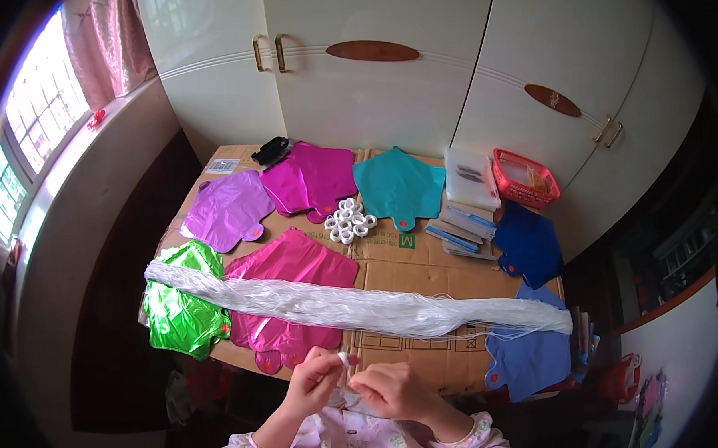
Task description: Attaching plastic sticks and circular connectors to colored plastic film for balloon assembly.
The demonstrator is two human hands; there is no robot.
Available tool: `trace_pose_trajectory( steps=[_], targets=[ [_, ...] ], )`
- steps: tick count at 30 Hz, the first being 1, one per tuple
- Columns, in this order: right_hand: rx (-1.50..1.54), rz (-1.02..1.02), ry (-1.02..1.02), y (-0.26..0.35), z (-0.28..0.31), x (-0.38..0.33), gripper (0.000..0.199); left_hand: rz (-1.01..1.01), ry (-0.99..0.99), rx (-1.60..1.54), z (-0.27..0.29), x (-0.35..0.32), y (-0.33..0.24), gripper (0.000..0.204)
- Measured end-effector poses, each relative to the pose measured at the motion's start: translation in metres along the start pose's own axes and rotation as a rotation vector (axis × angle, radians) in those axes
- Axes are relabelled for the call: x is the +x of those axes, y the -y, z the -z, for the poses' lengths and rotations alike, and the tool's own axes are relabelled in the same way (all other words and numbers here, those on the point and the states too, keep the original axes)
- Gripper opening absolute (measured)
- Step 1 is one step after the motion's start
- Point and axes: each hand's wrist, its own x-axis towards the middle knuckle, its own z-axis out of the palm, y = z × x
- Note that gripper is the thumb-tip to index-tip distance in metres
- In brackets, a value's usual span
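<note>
Red basket, blue card stack, black clip on cardboard table.

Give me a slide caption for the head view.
Both hands pinch a small white plastic ring beside a long white string bundle.

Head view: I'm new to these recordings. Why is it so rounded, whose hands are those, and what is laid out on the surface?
There is no machine here. A person wears a wide fisheye camera on the head, looking down, so straight edges bend near the rim. The two hands at the bottom are the wearer's own.

The left hand pinches a small white ring at its fingertips. The right hand is closed beside it, seemingly on thin white string, though that is too small to be sure.

The surface is flattened cardboard. On it lie flat foil balloons: green, pink, purple, magenta, teal and blue. A long bundle of white string lies across them. Further back are a heap of white rings and a red basket.
</note>
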Motion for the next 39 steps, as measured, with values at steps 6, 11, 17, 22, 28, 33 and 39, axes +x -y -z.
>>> trace_pose_trajectory(
  steps=[6, 11, 17, 22, 28, 33, 39],
  targets=[
    [0.038, -0.141, -0.03, -0.029, -0.015, -0.003, 0.006, 0.089, 0.073, -0.462, -0.005, -0.004, -0.006, 0.024],
    [-0.018, 0.021, -0.013, -0.001, -0.006, 0.0, 0.007, -0.091, 0.017, 0.168, 0.003, -0.001, 0.011, 0.02],
    [0.244, -0.123, -0.08, -0.029, -0.015, -0.001, 0.008, 0.052, 0.155, -0.451, 0.004, -0.007, 0.007, 0.022],
    [-0.036, -0.127, -0.147, -0.014, -0.03, -0.01, 0.011, -0.064, -0.017, -0.053, 0.001, 0.0, 0.004, 0.031],
    [-0.291, 0.012, -0.208, -0.002, -0.009, 0.002, 0.012, -0.227, -0.03, 0.291, -0.004, 0.006, -0.006, 0.033],
    [-0.013, -0.07, -0.144, -0.015, 0.001, 0.009, 0.01, -0.119, -0.013, 0.28, -0.002, 0.0, 0.005, 0.024],
    [0.369, -0.28, -0.101, -0.021, 0.004, 0.01, 0.007, 0.235, 0.06, -0.412, -0.007, -0.002, 0.001, 0.012]
  ],
)
